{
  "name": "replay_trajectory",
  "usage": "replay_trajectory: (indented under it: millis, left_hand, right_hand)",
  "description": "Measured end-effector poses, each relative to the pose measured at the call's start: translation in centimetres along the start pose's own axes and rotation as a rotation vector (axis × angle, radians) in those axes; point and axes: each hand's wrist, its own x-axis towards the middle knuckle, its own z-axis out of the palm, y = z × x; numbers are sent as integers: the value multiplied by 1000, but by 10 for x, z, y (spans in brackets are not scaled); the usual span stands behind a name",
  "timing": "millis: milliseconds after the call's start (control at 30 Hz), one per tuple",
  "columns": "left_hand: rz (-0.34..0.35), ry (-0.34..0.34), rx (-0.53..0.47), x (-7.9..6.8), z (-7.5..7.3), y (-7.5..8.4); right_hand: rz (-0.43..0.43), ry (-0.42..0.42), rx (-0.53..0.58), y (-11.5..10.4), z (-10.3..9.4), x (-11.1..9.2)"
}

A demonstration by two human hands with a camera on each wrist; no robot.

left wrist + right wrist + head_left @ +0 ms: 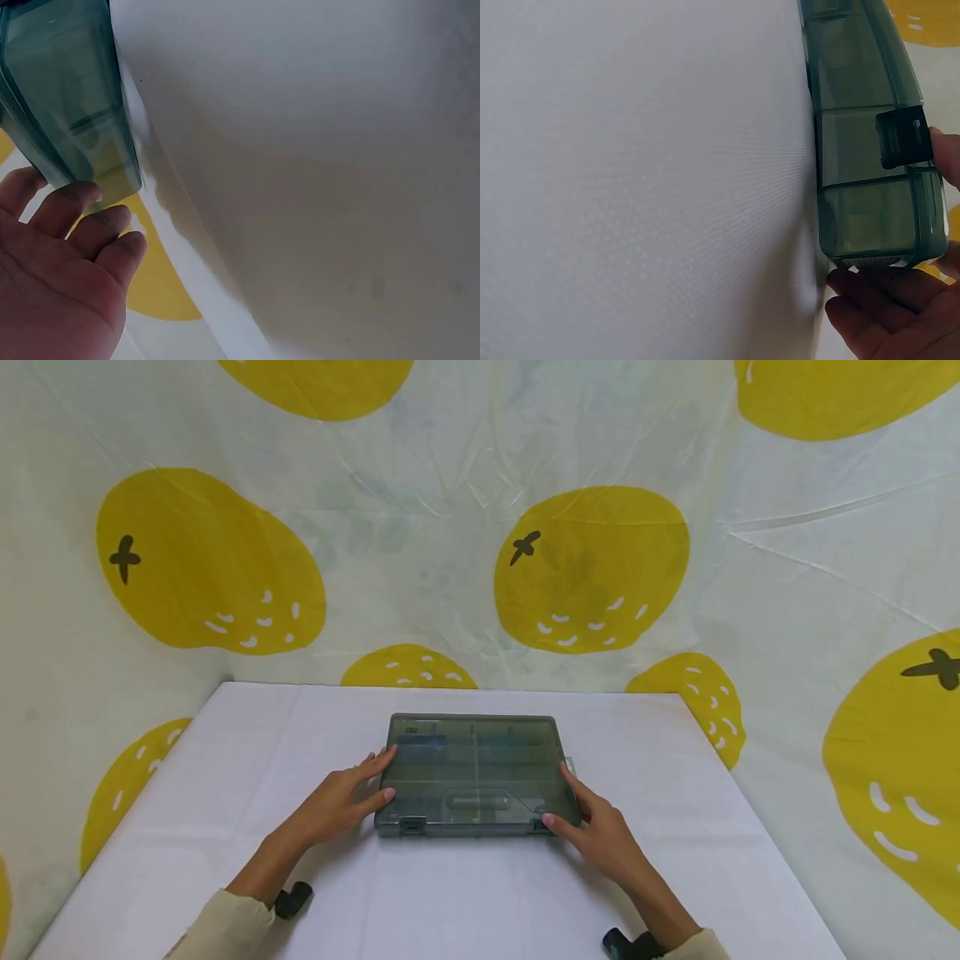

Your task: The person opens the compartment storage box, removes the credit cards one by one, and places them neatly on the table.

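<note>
A translucent dark green plastic case (480, 768) with a divided interior lies flat on the white table, lid down. Two dark latches are on its front edge; the right one (904, 136) shows close up. My left hand (337, 803) holds the left end, thumb and forefinger over the lid's edge. In the left wrist view its other fingers (64, 206) curl against the end wall. At the right end, my right hand (603, 831) grips the case, thumb by the right latch. Its fingers (877, 296) bend against the end wall. Blue-toned shapes show dimly through the lid.
The table (465, 902) has a white cover and reaches back to a white curtain (420, 585) printed with large yellow fruit. A small pale tab (570, 766) sticks out beside the case's right edge. Dark cameras are strapped to both wrists.
</note>
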Motion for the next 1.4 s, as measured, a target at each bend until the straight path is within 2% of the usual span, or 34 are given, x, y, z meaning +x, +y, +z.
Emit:
replay_trajectory:
  millis: [467,833,1200,1400]
  left_hand:
    - [5,0,-6,1,3,-5]
    - [4,-2,-9,1,4,-4]
    - [15,3,-2,0,4,-3]
    - [17,8,-4,-1,3,-1]
  right_hand:
    - [-19,-33,45,0,-2,-1]
    - [-29,6,-109,4,-2,-5]
    - [-29,50,-150,5,-2,-1]
    - [-88,103,-187,7,0,-2]
